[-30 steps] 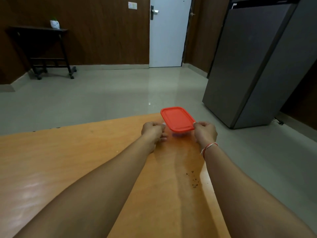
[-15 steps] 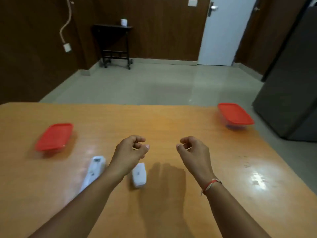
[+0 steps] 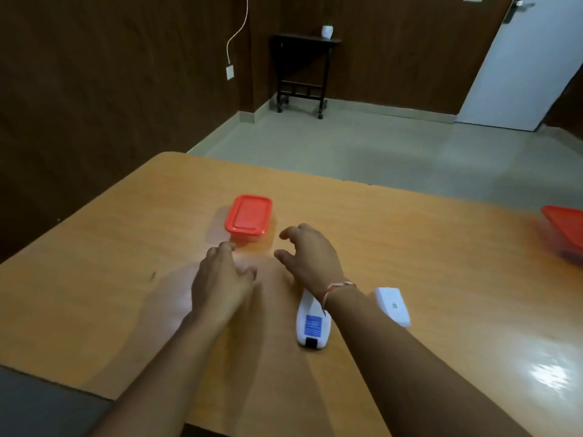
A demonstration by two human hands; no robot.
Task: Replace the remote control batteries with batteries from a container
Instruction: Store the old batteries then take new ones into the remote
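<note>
Head view
Table [image 3: 410, 247]: orange wood-grain top; far-left corner rounded, near edge bottom left, glare patch near the right edge.
Left container [image 3: 249, 217]: clear tub with red lid on, lid closed, sits toward the far-left corner of the table, contents not visible.
Right container [image 3: 568, 230]: second red-lidded tub at the right edge of the table, cut off by the frame, blurred.
Remote control [image 3: 312, 323]: white, lying back-up mid-table, blue label showing, dark notch at its near end; far end hidden under the right wrist.
Battery cover [image 3: 392, 305]: white loose piece with a small barcode sticker, on the table just right of the remote, apart from it.
Left hand [image 3: 224, 279]: empty, fingers loosely out, fingertips just short of the left container's near edge; contact cannot be told.
Right hand [image 3: 309, 250]: empty, fingers spread wide and curved, above the table right of the left container, near it, not touching.
Bracelet [image 3: 339, 287]: red-white thread on the right wrist.
In the way: right forearm crosses over the remote; nothing between hands and left container.
Background: small dark side table [image 3: 304, 70] with a white pot [image 3: 327, 30], white door [image 3: 530, 61], wall socket with cable [image 3: 230, 71], dark wood walls.
</note>
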